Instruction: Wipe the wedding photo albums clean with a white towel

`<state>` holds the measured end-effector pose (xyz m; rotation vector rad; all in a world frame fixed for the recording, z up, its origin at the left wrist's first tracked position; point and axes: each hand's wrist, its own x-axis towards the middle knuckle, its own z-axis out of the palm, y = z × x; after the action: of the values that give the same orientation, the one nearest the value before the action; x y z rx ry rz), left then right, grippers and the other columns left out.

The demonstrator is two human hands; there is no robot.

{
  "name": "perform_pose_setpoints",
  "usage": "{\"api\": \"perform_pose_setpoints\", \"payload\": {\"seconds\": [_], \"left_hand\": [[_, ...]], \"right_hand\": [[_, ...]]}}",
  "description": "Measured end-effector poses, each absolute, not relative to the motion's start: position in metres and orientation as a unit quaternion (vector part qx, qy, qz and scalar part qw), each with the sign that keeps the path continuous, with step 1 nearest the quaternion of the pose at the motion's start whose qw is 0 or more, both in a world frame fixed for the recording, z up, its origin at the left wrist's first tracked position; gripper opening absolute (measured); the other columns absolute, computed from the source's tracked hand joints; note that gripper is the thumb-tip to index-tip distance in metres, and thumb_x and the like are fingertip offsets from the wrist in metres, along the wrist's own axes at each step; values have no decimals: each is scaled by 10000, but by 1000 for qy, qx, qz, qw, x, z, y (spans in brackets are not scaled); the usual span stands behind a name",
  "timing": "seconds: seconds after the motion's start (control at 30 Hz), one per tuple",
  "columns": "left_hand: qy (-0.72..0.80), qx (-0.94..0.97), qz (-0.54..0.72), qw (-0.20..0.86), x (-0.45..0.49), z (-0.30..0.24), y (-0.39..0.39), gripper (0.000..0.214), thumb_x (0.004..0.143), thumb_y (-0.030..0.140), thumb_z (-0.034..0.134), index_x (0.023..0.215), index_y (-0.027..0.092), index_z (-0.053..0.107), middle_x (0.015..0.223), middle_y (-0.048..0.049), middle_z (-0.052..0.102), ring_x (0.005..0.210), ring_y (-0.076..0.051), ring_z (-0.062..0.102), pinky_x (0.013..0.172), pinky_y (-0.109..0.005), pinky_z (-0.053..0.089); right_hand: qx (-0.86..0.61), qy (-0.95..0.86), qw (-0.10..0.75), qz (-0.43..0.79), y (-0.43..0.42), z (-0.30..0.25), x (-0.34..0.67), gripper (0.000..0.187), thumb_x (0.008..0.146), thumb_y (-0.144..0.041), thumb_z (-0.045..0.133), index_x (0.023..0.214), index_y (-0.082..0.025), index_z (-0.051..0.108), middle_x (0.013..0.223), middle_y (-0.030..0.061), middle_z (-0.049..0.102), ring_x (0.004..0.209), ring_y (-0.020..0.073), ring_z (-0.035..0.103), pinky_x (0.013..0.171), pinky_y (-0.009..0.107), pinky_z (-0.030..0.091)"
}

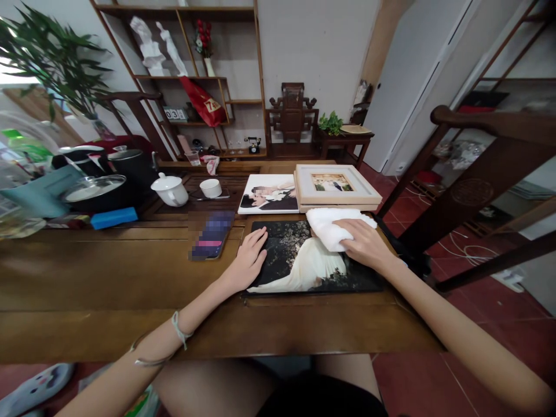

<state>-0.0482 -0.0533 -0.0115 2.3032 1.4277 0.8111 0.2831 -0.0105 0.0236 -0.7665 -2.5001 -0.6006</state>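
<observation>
A dark photo panel showing a white dress lies flat on the wooden table in front of me. My left hand rests on its left edge, fingers stretched out and holding nothing. On the panel's upper right, my right hand grips a folded white cloth, pressed against the picture. The cloth covers part of the image. Just behind the panel lie a white-edged photo print and a stack of pale picture frames, the top one with a small photo inside.
Left of the panel lies a phone. Farther left stand a lidded white bowl, a white cup, a blue block and a black pot. A dark wooden chair is close on the right.
</observation>
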Motion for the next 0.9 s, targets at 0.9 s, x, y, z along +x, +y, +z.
{"api": "perform_pose_setpoints", "payload": {"seconds": [0.9], "left_hand": [[509, 802, 272, 156, -50, -14, -53, 483, 964, 341, 277, 1429, 221, 326, 1520, -95, 296, 1411, -242, 237, 1133, -523, 210]], "right_hand": [[-270, -954, 125, -20, -105, 28, 271, 218, 603, -84, 563, 767, -209, 631, 1437, 117, 423, 1359, 348, 302, 1073, 597, 268]]}}
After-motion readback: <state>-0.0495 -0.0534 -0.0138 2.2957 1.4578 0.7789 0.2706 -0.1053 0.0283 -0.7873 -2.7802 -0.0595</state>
